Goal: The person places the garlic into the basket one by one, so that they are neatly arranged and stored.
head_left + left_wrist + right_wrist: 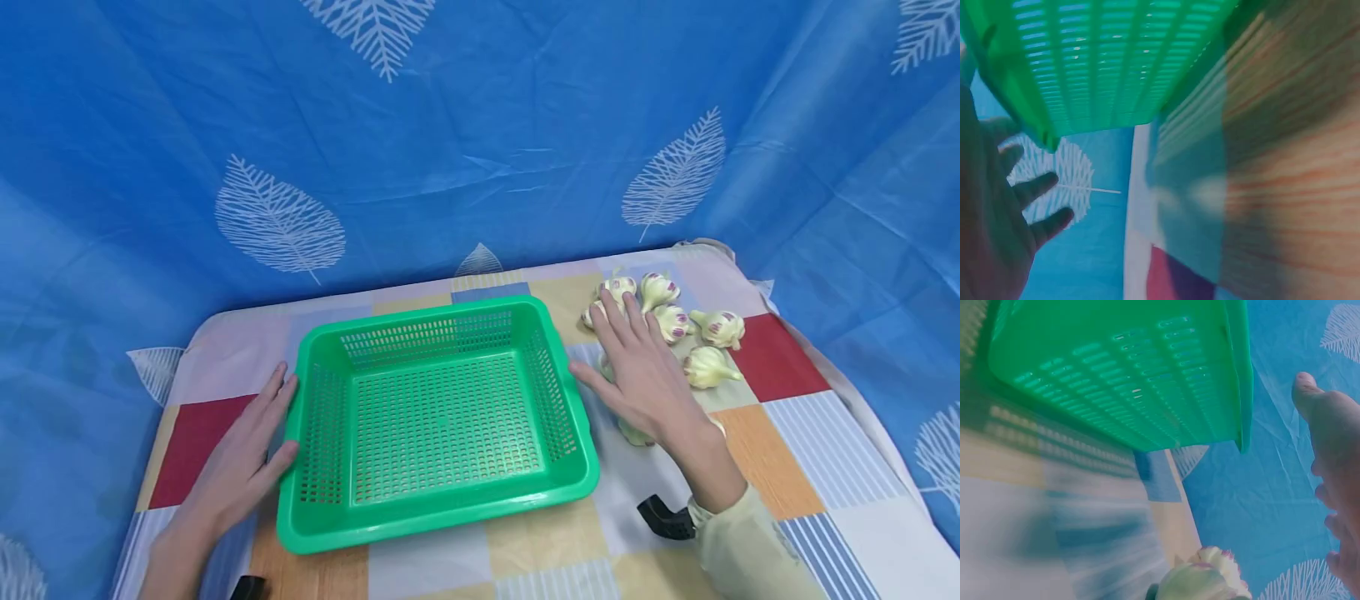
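Head view: the green basket (446,421) stands on the desk (543,575) between your two hands, set slightly askew, its perforated floor and slotted walls in plain sight. Your left hand (243,458) lies alongside the basket's left rim, fingers extended and thumb held apart from them. Its fingertips and thumb come right up to the rim; whether they touch it cannot be told. Left wrist view confirms that the fingers of this hand are spread, with gaps between them.

Your right hand (648,379) is on the opposite side, back of the hand upward, fingers extended and the thumb pointing toward the basket's right rim. Right wrist view records a gap between that thumb and the rim: just beside, not touching. The same fingers reach over the garlic bulbs (708,367); contact with the bulbs cannot be told.

The bulbs, pale and several streaked purple, lie grouped to the right of the basket. Some are partly hidden beneath your right hand, so a full count cannot be given.

A light sleeve (750,546) covers your right forearm, and a dark angular piece (666,518) sits next to its cuff. The desk's covering is a patchwork of coloured squares. Behind it hangs a blue curtain (480,167) printed with white leaves
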The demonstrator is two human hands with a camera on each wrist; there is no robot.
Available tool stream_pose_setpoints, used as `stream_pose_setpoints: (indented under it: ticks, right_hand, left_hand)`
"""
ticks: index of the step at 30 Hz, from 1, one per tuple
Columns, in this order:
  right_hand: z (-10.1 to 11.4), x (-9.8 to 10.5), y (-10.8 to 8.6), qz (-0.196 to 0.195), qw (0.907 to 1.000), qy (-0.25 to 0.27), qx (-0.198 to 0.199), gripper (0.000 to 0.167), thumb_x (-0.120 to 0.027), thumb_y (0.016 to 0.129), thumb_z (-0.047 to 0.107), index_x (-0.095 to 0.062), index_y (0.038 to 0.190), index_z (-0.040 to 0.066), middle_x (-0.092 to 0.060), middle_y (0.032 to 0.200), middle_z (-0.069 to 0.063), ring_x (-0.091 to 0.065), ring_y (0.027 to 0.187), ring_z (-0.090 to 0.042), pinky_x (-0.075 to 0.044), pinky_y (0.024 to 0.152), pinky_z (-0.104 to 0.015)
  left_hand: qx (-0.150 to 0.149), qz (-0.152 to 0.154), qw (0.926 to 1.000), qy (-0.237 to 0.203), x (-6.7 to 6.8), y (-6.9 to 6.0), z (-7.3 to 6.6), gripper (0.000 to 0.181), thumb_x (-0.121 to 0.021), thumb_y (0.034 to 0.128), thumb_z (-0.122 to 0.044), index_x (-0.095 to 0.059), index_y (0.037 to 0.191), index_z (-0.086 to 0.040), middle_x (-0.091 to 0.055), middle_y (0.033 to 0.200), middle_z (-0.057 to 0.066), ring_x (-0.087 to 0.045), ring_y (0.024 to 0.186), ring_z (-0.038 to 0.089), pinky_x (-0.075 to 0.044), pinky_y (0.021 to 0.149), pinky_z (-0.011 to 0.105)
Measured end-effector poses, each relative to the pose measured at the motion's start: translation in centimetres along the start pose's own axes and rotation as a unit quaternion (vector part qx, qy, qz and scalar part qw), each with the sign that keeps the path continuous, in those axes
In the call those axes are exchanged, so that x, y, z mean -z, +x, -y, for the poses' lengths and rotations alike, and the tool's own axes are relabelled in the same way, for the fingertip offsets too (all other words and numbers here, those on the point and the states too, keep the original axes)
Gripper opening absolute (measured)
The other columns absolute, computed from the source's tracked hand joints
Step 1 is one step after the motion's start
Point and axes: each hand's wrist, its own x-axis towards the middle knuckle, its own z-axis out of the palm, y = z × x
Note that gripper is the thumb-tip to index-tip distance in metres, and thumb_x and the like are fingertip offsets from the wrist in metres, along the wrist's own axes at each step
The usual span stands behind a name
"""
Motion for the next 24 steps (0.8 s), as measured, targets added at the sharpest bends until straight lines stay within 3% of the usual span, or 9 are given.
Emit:
stream_pose_setpoints:
  ticks: [5, 9, 13, 20, 24]
  right_hand:
    - [-0.4, 0.1, -0.5, -0.001, 0.9993, 0.036, -0.011, 0.086, -0.053, 0.097, 0.058, -0.026, 0.16, 0.006, -0.007, 0.169, -0.008, 0.002, 0.154, -0.029, -0.01, 0.119, -0.056]
    - [-1.0, 0.3, -1.2, -0.011, 0.996, 0.088, -0.014, 0.083, -0.06, 0.097, 0.05, -0.028, 0.159, 0.006, -0.013, 0.168, -0.009, -0.006, 0.154, -0.031, -0.016, 0.118, -0.057]
    - [-1.8, 0.5, -2.0, -0.02, 0.989, 0.144, -0.026, 0.081, -0.066, 0.096, 0.042, -0.03, 0.158, 0.006, -0.015, 0.168, -0.008, -0.014, 0.152, -0.032, -0.025, 0.111, -0.067]
    - [-4.2, 0.6, -4.1, -0.066, 0.9709, 0.22, -0.067, 0.075, -0.07, 0.095, 0.026, -0.033, 0.158, 0.009, -0.022, 0.166, -0.009, -0.022, 0.149, -0.038, -0.023, 0.106, -0.073]
    - [-5.5, 0.7, -5.5, -0.097, 0.9654, 0.226, -0.087, 0.074, -0.071, 0.094, 0.021, -0.035, 0.158, 0.011, -0.027, 0.164, -0.009, -0.025, 0.148, -0.037, -0.023, 0.107, -0.073]
  left_hand:
    - [0.007, -0.003, 0.9979, -0.065, -1.4, -0.4, 0.1, 0.085, -0.068, 0.0905, -0.017, -0.023, 0.162, -0.018, -0.013, 0.169, 0.002, -0.016, 0.151, 0.018, -0.041, 0.093, 0.072]
    - [0.003, -0.028, 0.9934, -0.111, -2.3, -0.5, 0.0, 0.085, -0.069, 0.0874, -0.01, -0.027, 0.161, -0.015, -0.013, 0.168, 0.002, -0.015, 0.15, 0.009, -0.051, 0.092, 0.047]
    - [-0.008, -0.042, 0.9902, -0.133, -2.7, -0.5, 0.1, 0.082, -0.069, 0.0852, -0.006, -0.033, 0.159, -0.013, -0.013, 0.168, 0.004, -0.016, 0.15, 0.01, -0.044, 0.091, 0.023]
    - [-0.002, -0.051, 0.99, -0.131, -3.2, -0.7, 0.4, 0.076, -0.065, 0.0849, -0.006, -0.038, 0.156, -0.011, -0.012, 0.169, 0.005, -0.015, 0.15, 0.015, -0.037, 0.1, 0.029]
    - [-0.006, -0.051, 0.9872, -0.151, -3.3, -0.5, 0.4, 0.073, -0.061, 0.0854, -0.004, -0.039, 0.155, -0.008, -0.015, 0.168, 0.004, -0.016, 0.15, 0.016, -0.03, 0.102, 0.02]
